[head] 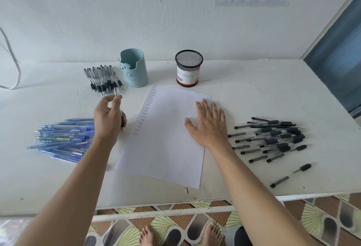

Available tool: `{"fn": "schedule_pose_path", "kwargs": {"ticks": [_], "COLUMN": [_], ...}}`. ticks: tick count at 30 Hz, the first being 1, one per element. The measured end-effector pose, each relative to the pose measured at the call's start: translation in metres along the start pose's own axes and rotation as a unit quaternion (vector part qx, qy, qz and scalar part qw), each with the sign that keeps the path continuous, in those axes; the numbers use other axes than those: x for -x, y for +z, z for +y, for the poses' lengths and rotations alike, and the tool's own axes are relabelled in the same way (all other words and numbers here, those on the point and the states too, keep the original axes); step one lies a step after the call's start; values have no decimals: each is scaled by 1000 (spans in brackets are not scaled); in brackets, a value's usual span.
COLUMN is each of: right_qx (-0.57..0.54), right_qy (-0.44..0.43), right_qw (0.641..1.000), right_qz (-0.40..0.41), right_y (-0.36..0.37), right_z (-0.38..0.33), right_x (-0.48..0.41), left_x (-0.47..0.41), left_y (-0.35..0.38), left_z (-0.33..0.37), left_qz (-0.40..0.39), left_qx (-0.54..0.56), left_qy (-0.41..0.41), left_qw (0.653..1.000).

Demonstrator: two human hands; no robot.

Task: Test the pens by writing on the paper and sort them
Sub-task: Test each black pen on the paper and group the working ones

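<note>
1. The paper (166, 148) lies mid-worktop (254, 89), with "test" scribbles down its left edge.
2. Blue pens (64, 138) are heaped left of it, black pens (273, 138) right.
3. My right hand (207, 124) rests flat on the paper, fingers straight; my left hand (108, 117) grips a pen (116, 91) just left of it.
4. Far: black-grip pens (101, 78), blue holder (134, 69), mesh cup (188, 68).

A: So paper (168, 144) mid table (254, 89), left pen pile (62, 140) and right pen pile (273, 140) flanking?
B: Yep. Behind paper: notched cup (134, 69), mesh cup (188, 69) right of it; third pen bunch (101, 79) left of notched cup, probably touching.
</note>
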State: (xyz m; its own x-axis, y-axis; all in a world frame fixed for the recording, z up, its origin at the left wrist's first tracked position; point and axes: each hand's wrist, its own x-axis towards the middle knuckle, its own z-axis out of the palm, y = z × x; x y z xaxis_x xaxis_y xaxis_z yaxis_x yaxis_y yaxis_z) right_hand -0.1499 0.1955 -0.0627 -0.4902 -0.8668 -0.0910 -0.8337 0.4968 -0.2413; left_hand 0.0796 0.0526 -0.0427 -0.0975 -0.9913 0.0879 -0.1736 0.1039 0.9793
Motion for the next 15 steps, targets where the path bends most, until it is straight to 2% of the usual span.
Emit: {"fn": "schedule_pose_path", "kwargs": {"ticks": [5, 8, 11, 15], "right_qx": [3, 2, 1, -5], "right_qy": [2, 2, 3, 3], "right_qw": [1000, 1000, 1000, 1000], "right_qz": [4, 12, 14, 24], "right_y": [0, 1, 1, 2], "right_z": [0, -1, -1, -1], "right_x": [0, 0, -1, -1], "left_x": [-22, -49, -77, -103], "left_y": [-4, -13, -20, -21], "left_z": [2, 5, 13, 23], "left_qz": [42, 92, 132, 124], "left_qx": [-43, -108, -186, -258], "left_qy": [-34, -61, -55, -44], "left_qw": [998, 988, 972, 957]}}
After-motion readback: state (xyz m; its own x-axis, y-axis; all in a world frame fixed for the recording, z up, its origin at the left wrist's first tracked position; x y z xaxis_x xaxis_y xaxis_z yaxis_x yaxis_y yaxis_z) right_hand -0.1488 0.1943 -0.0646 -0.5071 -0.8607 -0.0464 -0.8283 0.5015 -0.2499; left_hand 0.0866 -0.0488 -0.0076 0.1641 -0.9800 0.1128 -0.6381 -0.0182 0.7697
